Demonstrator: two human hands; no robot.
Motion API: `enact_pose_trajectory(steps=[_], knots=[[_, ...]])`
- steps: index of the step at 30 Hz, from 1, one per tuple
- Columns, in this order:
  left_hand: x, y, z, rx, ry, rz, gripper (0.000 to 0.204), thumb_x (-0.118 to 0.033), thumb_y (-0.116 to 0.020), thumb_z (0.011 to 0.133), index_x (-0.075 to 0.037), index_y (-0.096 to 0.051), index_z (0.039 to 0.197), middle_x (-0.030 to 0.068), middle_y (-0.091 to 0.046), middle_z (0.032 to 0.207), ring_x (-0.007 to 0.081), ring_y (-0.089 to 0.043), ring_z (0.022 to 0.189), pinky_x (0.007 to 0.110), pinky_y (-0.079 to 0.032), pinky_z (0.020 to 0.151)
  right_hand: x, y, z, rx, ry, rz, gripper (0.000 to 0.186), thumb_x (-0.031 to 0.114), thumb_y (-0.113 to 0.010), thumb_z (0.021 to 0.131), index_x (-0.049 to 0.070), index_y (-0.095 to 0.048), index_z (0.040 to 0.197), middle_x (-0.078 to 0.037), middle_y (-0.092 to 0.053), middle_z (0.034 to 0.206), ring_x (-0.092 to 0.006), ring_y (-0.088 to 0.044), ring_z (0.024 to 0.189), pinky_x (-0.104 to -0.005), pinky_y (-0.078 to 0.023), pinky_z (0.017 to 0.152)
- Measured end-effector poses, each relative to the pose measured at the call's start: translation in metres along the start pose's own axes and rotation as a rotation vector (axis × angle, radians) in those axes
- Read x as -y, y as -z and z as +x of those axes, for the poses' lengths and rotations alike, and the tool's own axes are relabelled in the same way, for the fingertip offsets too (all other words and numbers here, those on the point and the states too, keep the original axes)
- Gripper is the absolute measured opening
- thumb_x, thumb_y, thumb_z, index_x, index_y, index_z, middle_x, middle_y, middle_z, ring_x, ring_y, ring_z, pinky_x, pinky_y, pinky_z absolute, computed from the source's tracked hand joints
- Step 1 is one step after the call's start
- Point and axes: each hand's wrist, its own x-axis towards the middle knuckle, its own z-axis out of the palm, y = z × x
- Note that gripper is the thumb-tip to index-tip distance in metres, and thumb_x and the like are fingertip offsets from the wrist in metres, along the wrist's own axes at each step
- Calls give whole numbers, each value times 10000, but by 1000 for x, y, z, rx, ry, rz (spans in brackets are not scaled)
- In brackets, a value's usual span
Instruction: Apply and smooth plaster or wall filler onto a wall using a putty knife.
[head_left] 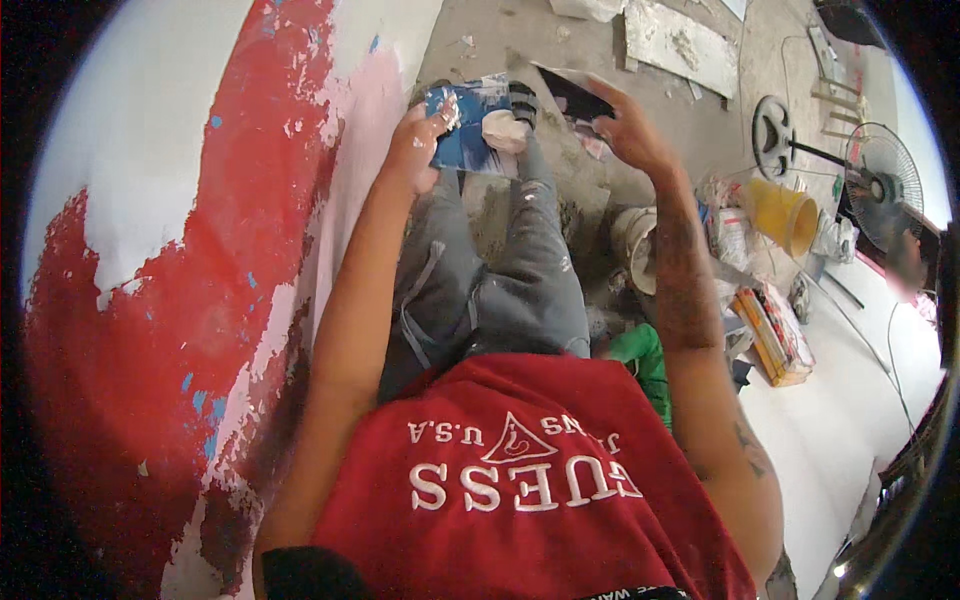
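While our left hand (410, 152) grips the blue board (462, 152) by its left edge, our right hand (632, 128) holds a dark flat blade (575, 98) off to the board's right, with a gap between the two. We see the blade's long axis slant from its free tip down toward our right palm, so the tip lies just beside the board's upper right corner. The rounded lump of white paste (503, 131) sits at the board's right side, the side facing the blade, and our left hand is the one nearer to it.

Our left fingers are clasped on the board, with paste smeared over them; our right fingers are closed on the blade's near end, though we cannot tell how they curl underneath. The board hangs in the air beyond our grey trousers (540, 310), beside the patchy red, pink and white wall (255, 180). It looks flat, thin and nearly square, deep blue with pale streaks along its upper part; the paste looks soft and thick.
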Motion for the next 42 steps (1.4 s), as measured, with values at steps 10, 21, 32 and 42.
enact_pose_trajectory(steps=[10, 21, 32, 42], knots=[[25, 31, 64, -84, 177, 443, 197, -197, -592, 775, -9, -542, 741, 62, -539, 652, 169, -539, 539, 330, -422, 462, -26, -73, 12, 297, 431, -523, 496, -4, -433, 602, 26, -519, 1089, -248, -538, 963, -385, -518, 895, -405, -421, 792], [47, 86, 115, -127, 438, 1090, 211, -112, -526, 742, 53, -527, 874, 168, -539, 880, 237, -533, 723, 432, -413, 606, -13, -95, -19, 667, 22, 89, 585, -64, -457, 591, 1, -460, 1173, -181, -537, 1100, -255, -503, 1048, -328, -398, 858], [45, 59, 13, -130, -459, 474, 343, -78, -571, 764, -1, -502, 1092, 143, -538, 919, 210, -562, 806, 318, -470, 665, -17, -22, -50, -100, 904, -371, 507, -50, -569, 630, -31, -469, 1127, -151, -514, 1106, -261, -555, 960, -361, -420, 867], [-2, -42, -58, -160, -222, -169, 230, -29, -531, 789, -3, -500, 1015, 77, -558, 897, 168, -554, 813, 291, -475, 699, 27, -74, -55, -139, 745, -157, 594, -164, -444, 567, 52, -488, 1118, -167, -440, 1097, -341, -453, 1028, -389, -374, 891]])
